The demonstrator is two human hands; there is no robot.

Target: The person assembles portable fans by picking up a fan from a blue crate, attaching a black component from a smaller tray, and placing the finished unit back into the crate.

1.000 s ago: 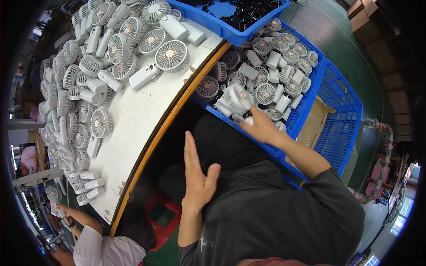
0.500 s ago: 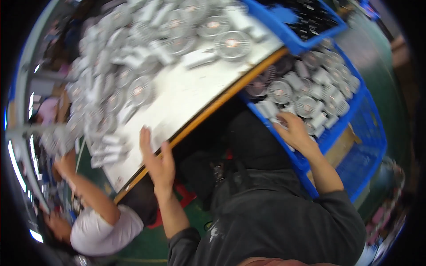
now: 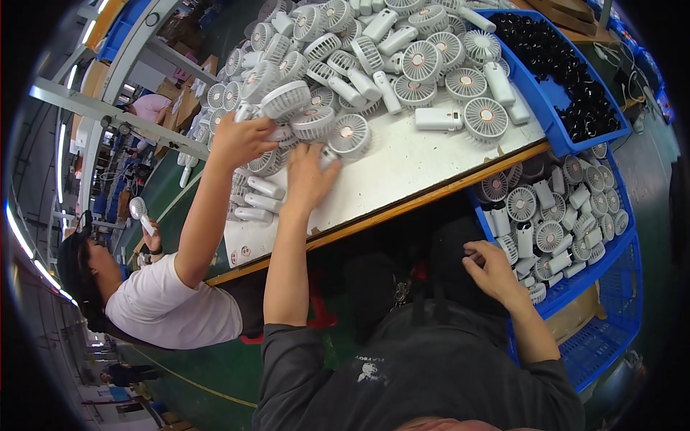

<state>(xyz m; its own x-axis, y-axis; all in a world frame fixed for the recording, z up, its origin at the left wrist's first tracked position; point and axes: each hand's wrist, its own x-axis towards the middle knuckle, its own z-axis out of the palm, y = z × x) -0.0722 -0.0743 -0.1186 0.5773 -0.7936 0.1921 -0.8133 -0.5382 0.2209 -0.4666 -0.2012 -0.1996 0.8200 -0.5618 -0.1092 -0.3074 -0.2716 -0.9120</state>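
My left hand point(image 3: 310, 176) is over the table, at the near edge of a heap of white handheld fans. Its fingers and thumb close around the handle of a fan with a round grille point(image 3: 349, 135); part of the handle is hidden beneath the hand. My right hand point(image 3: 496, 273) hovers beside the blue crate point(image 3: 480, 215) of fans, by my lap. Its fingers are slightly bent and apart, and nothing shows in them. At my left, a co-worker's hand point(image 3: 248, 140) reaches into the same heap, close to my left hand.
A blue bin point(image 3: 553, 93) of small black parts stands at the table's right end. Another blue crate point(image 3: 600, 323) with cardboard sits below the fan crate. The table's wooden edge point(image 3: 417, 205) runs before me. The co-worker's other hand holds a fan point(image 3: 140, 212).
My left hand has moved from the table edge up to the heap and onto a fan. My right hand has drawn back from the crate's fans. The co-worker's arm has reached in.
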